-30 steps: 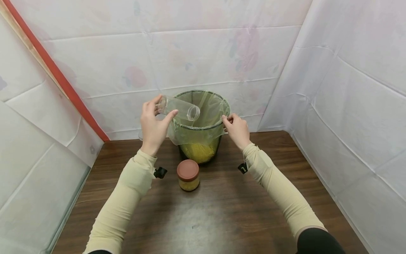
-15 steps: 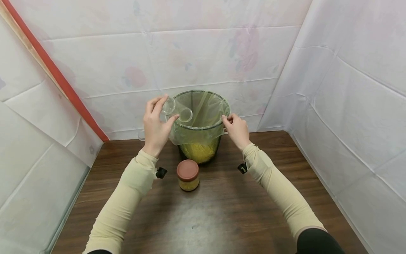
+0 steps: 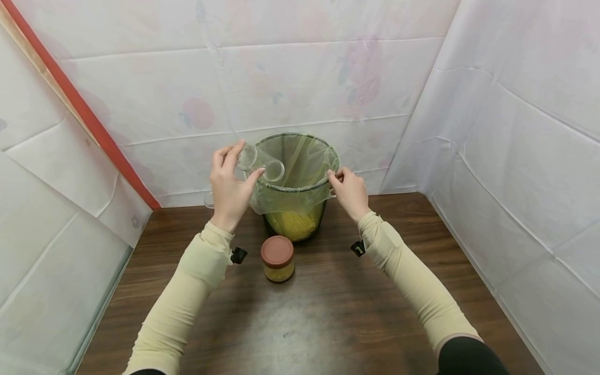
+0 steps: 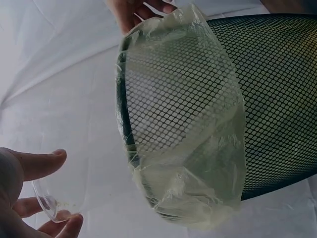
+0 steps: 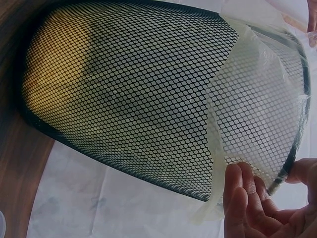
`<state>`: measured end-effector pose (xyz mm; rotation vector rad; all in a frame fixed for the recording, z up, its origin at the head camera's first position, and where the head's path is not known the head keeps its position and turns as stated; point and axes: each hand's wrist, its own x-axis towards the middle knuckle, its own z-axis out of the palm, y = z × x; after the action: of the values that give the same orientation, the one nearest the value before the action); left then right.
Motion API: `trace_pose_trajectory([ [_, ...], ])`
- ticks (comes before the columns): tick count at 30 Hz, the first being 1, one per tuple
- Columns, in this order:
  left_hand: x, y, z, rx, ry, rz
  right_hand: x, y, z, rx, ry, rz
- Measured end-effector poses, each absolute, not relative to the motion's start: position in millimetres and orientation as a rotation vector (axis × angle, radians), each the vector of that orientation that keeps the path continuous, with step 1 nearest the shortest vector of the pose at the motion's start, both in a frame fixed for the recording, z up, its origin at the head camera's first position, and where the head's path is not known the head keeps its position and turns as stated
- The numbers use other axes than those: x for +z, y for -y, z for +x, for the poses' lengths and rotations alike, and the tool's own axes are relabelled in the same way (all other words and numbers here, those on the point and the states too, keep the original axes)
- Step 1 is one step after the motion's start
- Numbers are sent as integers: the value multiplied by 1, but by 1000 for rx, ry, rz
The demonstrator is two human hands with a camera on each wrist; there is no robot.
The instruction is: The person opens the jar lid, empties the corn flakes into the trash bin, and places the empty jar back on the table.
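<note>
My left hand [image 3: 228, 190] grips a clear jar [image 3: 264, 162] between thumb and fingers at its base end. The jar is tipped, its other end over the opening of a mesh wastebasket [image 3: 276, 229]. Small crumbs show inside the jar's base [image 4: 67, 204] in the left wrist view. A pale green bin liner [image 3: 286, 200] lines the wastebasket and folds over its rim. My right hand [image 3: 349, 190] pinches the rim and liner at the right side, thumb on top and fingers outside. A yellow mass [image 5: 59, 59] shows through the mesh at the bottom.
In front of the wastebasket stands a small jar with a reddish lid [image 3: 277, 251] and yellowish contents. A clear rounded edge [image 3: 208, 199] shows behind my left wrist. The brown wooden table [image 3: 328, 312] meets cloth-covered walls [image 3: 300, 83] at back and sides.
My left hand has shifted slightly right and turned the jar, so its base now faces the head camera and its far end points away into the wastebasket. My right hand stays on the rim.
</note>
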<state>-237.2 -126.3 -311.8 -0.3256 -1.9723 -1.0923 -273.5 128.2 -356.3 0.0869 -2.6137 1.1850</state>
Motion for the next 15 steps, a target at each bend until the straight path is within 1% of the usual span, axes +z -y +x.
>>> trace_pose_trajectory([
  [6,-309,128,-238,-1230,1976,-225,-356,-128,-273,1197,2605,83],
  [15,-311,131,-238,-1188,2008,-146,-356,-128,-273,1200,2605,95],
])
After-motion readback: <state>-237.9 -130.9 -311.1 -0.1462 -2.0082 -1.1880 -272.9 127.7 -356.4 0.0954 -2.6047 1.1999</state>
